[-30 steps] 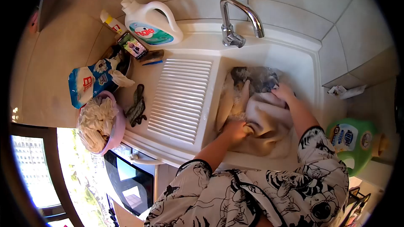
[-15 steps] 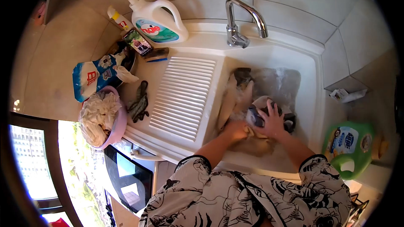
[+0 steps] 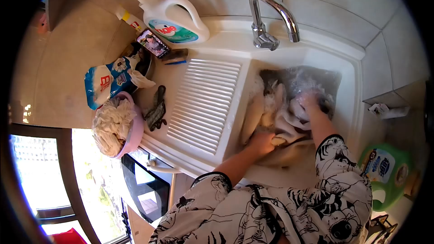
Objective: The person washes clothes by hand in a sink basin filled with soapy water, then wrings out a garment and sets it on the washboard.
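Wet laundry (image 3: 289,124), beige with grey and dark parts, lies soaking in the water of the white sink (image 3: 350,77). My left hand (image 3: 262,143) is closed at the near left of the basin, gripping a yellowish-beige part of the cloth. Farther back and to the right, my right hand (image 3: 309,99) is down in splashing water on the light and dark fabric. Foam and spray blur its fingers, so their grip is hidden.
A ribbed washboard (image 3: 205,104) adjoins the basin's left side, with a chrome faucet (image 3: 273,18) behind. Around them are a white detergent jug (image 3: 176,20), phone (image 3: 153,44), dark gloves or cloth (image 3: 156,110), pink tub of pale laundry (image 3: 133,131) and green jug (image 3: 384,176).
My right hand has moved away from my left, back and rightward into the water, spreading the fabric with a splash. My left hand stays low on the cloth. The view has shifted slightly.
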`<action>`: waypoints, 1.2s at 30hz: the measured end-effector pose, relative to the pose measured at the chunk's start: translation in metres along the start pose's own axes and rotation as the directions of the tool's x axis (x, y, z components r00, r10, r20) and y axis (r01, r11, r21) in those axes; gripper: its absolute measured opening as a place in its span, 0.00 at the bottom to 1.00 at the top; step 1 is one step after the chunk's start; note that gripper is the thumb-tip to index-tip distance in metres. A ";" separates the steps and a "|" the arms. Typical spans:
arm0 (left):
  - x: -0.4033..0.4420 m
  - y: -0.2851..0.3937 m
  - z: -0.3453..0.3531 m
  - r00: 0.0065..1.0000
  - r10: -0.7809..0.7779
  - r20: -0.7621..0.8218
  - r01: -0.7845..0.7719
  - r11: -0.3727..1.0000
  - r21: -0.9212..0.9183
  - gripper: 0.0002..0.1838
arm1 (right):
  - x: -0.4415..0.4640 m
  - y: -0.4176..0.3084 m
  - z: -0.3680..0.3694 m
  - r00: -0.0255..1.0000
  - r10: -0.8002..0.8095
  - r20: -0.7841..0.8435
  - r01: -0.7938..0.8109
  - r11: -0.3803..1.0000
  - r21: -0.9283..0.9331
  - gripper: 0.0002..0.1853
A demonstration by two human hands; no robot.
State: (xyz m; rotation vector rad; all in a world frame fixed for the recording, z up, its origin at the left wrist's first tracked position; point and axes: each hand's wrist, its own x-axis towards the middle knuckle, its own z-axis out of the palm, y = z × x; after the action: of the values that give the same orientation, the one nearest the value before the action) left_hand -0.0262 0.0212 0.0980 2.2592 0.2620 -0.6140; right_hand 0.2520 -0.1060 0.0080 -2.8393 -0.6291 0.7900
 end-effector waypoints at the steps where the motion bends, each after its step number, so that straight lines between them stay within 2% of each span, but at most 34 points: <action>1: 0.001 0.001 -0.004 0.999 -0.024 0.038 0.024 1.000 -0.006 0.21 | 0.006 0.000 -0.007 0.999 0.039 0.016 -0.040 0.998 0.056 0.23; 2: 0.004 -0.004 -0.002 1.000 -0.015 0.023 0.015 1.000 0.003 0.21 | 0.011 -0.001 -0.014 0.999 0.034 -0.004 -0.034 0.998 0.057 0.23; 4: 0.010 -0.015 0.011 0.999 0.041 -0.019 -0.040 0.997 0.068 0.19 | 0.012 0.001 -0.025 0.944 0.323 -0.065 -0.292 0.912 0.288 0.26; 5: 0.011 -0.013 0.010 0.998 0.051 -0.028 -0.049 0.997 0.058 0.19 | 0.004 0.001 -0.031 0.943 0.322 -0.078 -0.290 0.916 0.277 0.26; 7: 0.006 -0.010 0.008 0.994 0.054 -0.090 -0.051 0.998 0.040 0.19 | -0.018 0.005 -0.039 0.910 0.253 -0.330 -0.092 0.896 0.435 0.32; 8: 0.004 -0.007 0.005 0.993 0.067 -0.093 -0.064 0.997 0.031 0.19 | -0.022 0.011 -0.041 0.923 0.239 -0.301 -0.046 0.847 0.529 0.32; 9: 0.001 -0.004 0.001 0.994 0.064 -0.083 -0.062 0.998 0.029 0.19 | -0.030 0.019 -0.041 0.919 0.243 -0.310 -0.049 0.852 0.522 0.32; 10: -0.002 -0.001 -0.004 0.996 0.061 -0.072 -0.059 0.998 0.029 0.19 | -0.043 0.030 -0.039 0.944 0.269 -0.189 -0.042 0.669 0.742 0.29; 11: -0.006 0.005 -0.012 0.995 0.072 -0.069 -0.071 0.997 0.025 0.19 | -0.065 0.031 -0.039 0.964 0.259 -0.066 -0.054 0.431 0.901 0.27; 13: -0.009 0.019 -0.026 0.997 -0.019 0.072 0.029 0.990 -0.135 0.20 | -0.107 0.029 -0.029 0.953 0.219 -0.211 0.052 0.565 0.823 0.23; 14: -0.001 0.012 -0.016 0.997 -0.012 0.079 0.023 0.990 -0.141 0.20 | -0.133 0.020 -0.025 0.961 0.180 -0.212 0.067 0.587 0.807 0.23; 15: 0.012 -0.006 0.000 0.997 -0.012 0.071 0.014 0.999 -0.031 0.24 | -0.159 0.008 -0.021 0.969 0.137 -0.207 0.083 0.607 0.790 0.23; 16: 0.018 -0.016 0.010 0.998 -0.012 0.065 0.006 0.997 0.082 0.29 | -0.179 -0.001 -0.012 0.970 0.084 -0.227 0.105 0.698 0.708 0.21; 17: 0.016 -0.017 0.014 0.997 -0.015 0.078 0.009 0.997 0.082 0.29 | -0.197 -0.009 -0.003 0.971 0.031 -0.235 0.125 0.775 0.620 0.20; 18: 0.015 -0.019 0.014 0.997 -0.015 0.081 0.006 0.993 0.118 0.26 | -0.213 -0.020 0.002 0.973 0.039 -0.228 0.116 0.770 0.627 0.20; 19: 0.017 -0.020 0.012 0.997 -0.011 0.078 -0.001 0.988 0.157 0.24 | -0.223 -0.031 0.003 0.908 -0.182 -0.378 0.330 0.867 0.373 0.20; 20: 0.017 -0.018 0.009 0.997 -0.010 0.077 -0.003 0.986 0.166 0.24 | -0.226 -0.040 0.002 0.785 -0.420 -0.455 0.502 0.862 0.069 0.21; 21: 0.015 -0.014 0.004 0.992 -0.065 0.111 0.042 0.980 0.196 0.25 | -0.225 -0.050 0.000 0.783 -0.418 -0.460 0.502 0.862 0.073 0.21; 22: 0.013 -0.009 0.000 0.982 -0.121 0.144 0.087 0.970 0.225 0.25 | -0.224 -0.058 -0.001 0.835 -0.377 -0.400 0.425 0.904 0.036 0.22; 23: 0.007 -0.002 -0.004 0.981 -0.124 0.147 0.088 0.970 0.227 0.25 | -0.221 -0.062 -0.002 0.882 -0.328 -0.337 0.347 0.938 -0.007 0.23; 24: 0.002 0.005 -0.010 0.982 -0.107 0.153 0.072 0.972 0.222 0.25 | -0.209 -0.064 -0.001 0.936 -0.264 -0.233 0.286 0.956 0.062 0.24; 25: 0.002 0.008 -0.015 0.984 -0.091 0.154 0.056 0.975 0.216 0.25 | -0.195 -0.066 0.000 0.934 -0.270 -0.234 0.291 0.955 0.063 0.24; 26: 0.005 0.006 -0.013 0.983 -0.098 0.154 0.063 0.974 0.216 0.25 | -0.185 -0.068 0.002 0.944 -0.223 -0.243 0.231 0.973 0.004 0.23; 27: 0.005 0.002 -0.008 0.992 -0.039 0.116 0.019 0.985 0.170 0.25 | -0.175 -0.071 0.007 0.953 -0.176 -0.247 0.169 0.984 -0.051 0.23; 28: 0.004 -0.003 -0.004 0.997 0.016 0.072 -0.025 0.992 0.127 0.24 | -0.159 -0.068 0.011 0.950 -0.180 -0.256 0.164 0.983 -0.082 0.24; 29: 0.004 -0.007 0.001 0.997 -0.002 0.072 -0.007 0.992 0.126 0.24 | -0.143 -0.065 0.015 0.951 -0.190 -0.245 0.177 0.981 -0.075 0.24; 31: 0.004 -0.014 0.009 0.990 0.108 -0.094 -0.111 0.993 -0.030 0.22 | -0.103 -0.063 0.017 0.934 -0.141 -0.330 0.094 0.984 -0.152 0.22; 32: 0.005 -0.015 0.011 0.992 0.084 -0.094 -0.087 0.996 -0.025 0.22 | -0.082 -0.064 0.003 0.990 -0.071 -0.123 0.048 0.983 -0.176 0.22; 33: 0.005 -0.014 0.014 0.992 0.082 -0.092 -0.086 0.996 -0.036 0.20 | -0.065 -0.063 -0.008 0.996 0.010 0.089 0.009 0.978 -0.209 0.23; 34: 0.004 -0.015 0.011 0.992 0.087 -0.095 -0.091 0.995 -0.043 0.18 | -0.039 -0.050 0.014 0.995 -0.004 0.095 0.023 0.981 -0.193 0.23; 36: 0.006 -0.015 0.004 0.996 0.063 -0.056 -0.063 0.998 0.011 0.20 | 0.020 -0.022 0.070 0.957 0.024 -0.290 -0.115 0.947 -0.300 0.17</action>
State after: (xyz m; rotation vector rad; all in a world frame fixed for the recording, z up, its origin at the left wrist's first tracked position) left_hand -0.0281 0.0284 0.0830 2.2868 0.2150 -0.5200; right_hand 0.2232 -0.0767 -0.0559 -3.1924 -0.6639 0.2967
